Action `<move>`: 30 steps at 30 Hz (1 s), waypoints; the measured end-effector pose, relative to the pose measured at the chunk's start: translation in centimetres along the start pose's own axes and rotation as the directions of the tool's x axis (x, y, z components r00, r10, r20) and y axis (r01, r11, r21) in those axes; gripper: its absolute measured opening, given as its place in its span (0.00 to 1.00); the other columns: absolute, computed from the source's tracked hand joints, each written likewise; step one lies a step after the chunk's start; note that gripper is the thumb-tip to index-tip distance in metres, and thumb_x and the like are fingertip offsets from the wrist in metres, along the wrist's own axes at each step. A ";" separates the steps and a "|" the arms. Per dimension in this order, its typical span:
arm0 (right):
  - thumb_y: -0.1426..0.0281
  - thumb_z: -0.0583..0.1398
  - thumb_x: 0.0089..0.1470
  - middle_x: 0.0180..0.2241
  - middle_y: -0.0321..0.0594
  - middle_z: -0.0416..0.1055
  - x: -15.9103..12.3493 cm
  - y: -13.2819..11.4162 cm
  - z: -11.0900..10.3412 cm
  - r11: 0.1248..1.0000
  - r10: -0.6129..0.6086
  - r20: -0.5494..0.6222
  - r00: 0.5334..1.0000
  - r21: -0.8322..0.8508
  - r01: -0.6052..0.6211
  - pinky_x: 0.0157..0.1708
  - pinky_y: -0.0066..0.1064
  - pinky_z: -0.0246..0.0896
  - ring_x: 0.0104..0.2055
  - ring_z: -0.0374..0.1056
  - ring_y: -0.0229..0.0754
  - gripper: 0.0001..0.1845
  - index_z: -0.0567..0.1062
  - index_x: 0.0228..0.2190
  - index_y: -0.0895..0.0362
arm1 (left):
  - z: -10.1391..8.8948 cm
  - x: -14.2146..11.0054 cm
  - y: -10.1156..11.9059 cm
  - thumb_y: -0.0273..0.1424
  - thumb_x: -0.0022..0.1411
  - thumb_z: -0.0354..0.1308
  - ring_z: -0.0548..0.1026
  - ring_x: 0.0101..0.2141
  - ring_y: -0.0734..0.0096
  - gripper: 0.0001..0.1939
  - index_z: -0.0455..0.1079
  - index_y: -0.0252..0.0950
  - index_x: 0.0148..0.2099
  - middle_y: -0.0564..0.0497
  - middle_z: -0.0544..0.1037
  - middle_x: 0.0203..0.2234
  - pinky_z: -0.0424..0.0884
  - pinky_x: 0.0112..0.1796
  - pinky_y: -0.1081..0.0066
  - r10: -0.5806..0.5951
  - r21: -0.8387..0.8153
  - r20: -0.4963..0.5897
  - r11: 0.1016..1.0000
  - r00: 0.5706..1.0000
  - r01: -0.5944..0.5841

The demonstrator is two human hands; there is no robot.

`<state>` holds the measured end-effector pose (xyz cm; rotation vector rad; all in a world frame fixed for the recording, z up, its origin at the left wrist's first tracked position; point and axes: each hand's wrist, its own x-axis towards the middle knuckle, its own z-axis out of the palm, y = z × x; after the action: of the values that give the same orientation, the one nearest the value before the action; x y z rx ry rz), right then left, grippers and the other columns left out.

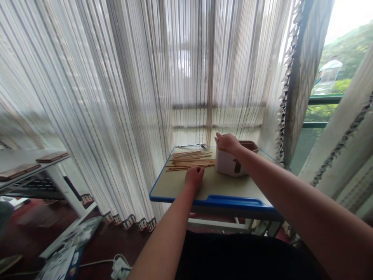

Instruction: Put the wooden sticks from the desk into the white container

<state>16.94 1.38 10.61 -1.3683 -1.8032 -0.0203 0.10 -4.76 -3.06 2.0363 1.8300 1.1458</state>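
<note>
Slim wooden chopsticks (186, 162) lie side by side in a loose spread on the small desk, pointing left to right. My left hand (194, 177) rests at their near right side with its fingers curled closed; whatever is between the fingertips is hidden. To the right stands a white box with a brown inside (225, 165) and a dark mark on its front. My right hand (227, 142) reaches over the box and is closed at its left rim, fingers toward the left. A metal spoon-like utensil (201, 146) lies behind the chopsticks.
The desk (175, 188) has a blue edge and a blue pen groove (234, 200) at the front. Striped sheer curtains (131, 77) hang close behind it. At left is another table (58, 163); a white power strip (119, 268) with a cable lies on the floor.
</note>
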 end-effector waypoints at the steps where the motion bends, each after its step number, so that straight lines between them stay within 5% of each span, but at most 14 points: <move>1: 0.57 0.46 0.52 0.16 0.45 0.64 -0.4 -0.2 -0.1 1.000 0.017 -0.022 1.000 -0.006 -0.017 0.30 0.34 0.54 0.27 0.63 0.44 0.26 0.70 0.15 0.59 | 0.0 0.0 0.0 0.37 0.57 0.45 0.71 0.31 0.68 0.16 0.71 0.35 0.32 0.47 0.76 0.28 0.61 0.33 0.72 -0.016 0.019 -0.031 1.000 0.999 0.017; 5: 0.57 0.45 0.53 0.37 0.48 0.67 -4.1 -1.7 -0.7 0.999 -0.022 -0.308 0.951 -0.052 0.006 0.39 0.37 0.53 0.39 0.61 0.46 0.23 0.70 0.36 0.59 | 0.0 0.1 -0.1 0.30 0.55 0.46 0.66 0.45 0.64 0.18 0.66 0.35 0.47 0.45 0.72 0.43 0.58 0.45 0.68 -0.048 0.135 -0.180 0.988 0.983 0.073; 8: 0.62 0.47 0.53 0.43 0.48 0.63 -8.7 -1.8 -0.5 0.988 -0.150 -0.462 0.874 -0.108 0.113 0.46 0.39 0.48 0.47 0.56 0.47 0.17 0.66 0.39 0.58 | 0.3 0.2 -0.4 0.30 0.53 0.48 0.58 0.52 0.60 0.23 0.62 0.34 0.52 0.44 0.64 0.51 0.52 0.51 0.64 -0.089 0.230 -0.150 0.965 0.985 0.122; 10: 0.64 0.49 0.52 0.45 0.48 0.62 -11.7 -1.1 0.4 0.964 -0.263 -0.405 0.876 -0.138 0.226 0.47 0.38 0.47 0.48 0.55 0.47 0.14 0.67 0.38 0.57 | 0.6 0.1 -0.4 0.31 0.53 0.47 0.55 0.54 0.56 0.22 0.63 0.34 0.51 0.43 0.62 0.53 0.52 0.51 0.60 -0.120 0.267 -0.094 0.953 0.988 0.141; 13: 0.65 0.49 0.52 0.39 0.46 0.66 -14.7 0.6 2.3 0.926 -0.373 -0.154 0.915 -0.132 0.355 0.43 0.34 0.51 0.43 0.60 0.44 0.12 0.68 0.35 0.57 | 0.9 0.0 -0.4 0.31 0.53 0.46 0.56 0.53 0.52 0.20 0.66 0.34 0.47 0.42 0.63 0.52 0.53 0.50 0.57 -0.117 0.299 -0.042 0.946 0.992 0.124; 17: 0.64 0.45 0.55 0.31 0.41 0.69 -15.1 1.9 4.7 0.967 -0.212 0.089 0.973 -0.128 0.222 0.32 0.29 0.52 0.32 0.64 0.40 0.14 0.69 0.31 0.55 | 0.7 -0.4 -0.1 0.31 0.52 0.46 0.60 0.50 0.56 0.15 0.69 0.35 0.41 0.42 0.68 0.47 0.54 0.49 0.60 -0.077 0.324 -0.055 0.942 0.996 0.091; 20: 0.62 0.46 0.54 0.29 0.41 0.71 -14.4 2.2 5.5 0.976 -0.094 0.205 0.974 -0.172 0.130 0.28 0.28 0.51 0.31 0.65 0.40 0.16 0.70 0.28 0.55 | 0.4 -0.6 0.2 0.30 0.53 0.46 0.62 0.47 0.57 0.14 0.70 0.34 0.38 0.41 0.69 0.44 0.55 0.48 0.61 -0.057 0.339 -0.041 0.939 0.998 0.067; 30: 0.59 0.45 0.55 0.33 0.45 0.72 -14.4 1.9 5.1 0.969 0.027 0.277 0.961 -0.243 0.042 0.31 0.29 0.51 0.34 0.66 0.42 0.21 0.72 0.30 0.57 | 0.3 -1.3 1.2 0.30 0.55 0.45 0.65 0.44 0.56 0.15 0.69 0.32 0.41 0.38 0.70 0.41 0.58 0.44 0.61 -0.055 0.460 -0.034 0.886 0.998 0.065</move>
<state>15.94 -6.62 -2.49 -1.6038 -2.0954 -0.0606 1.32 -6.08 -3.07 2.1787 2.3380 0.7646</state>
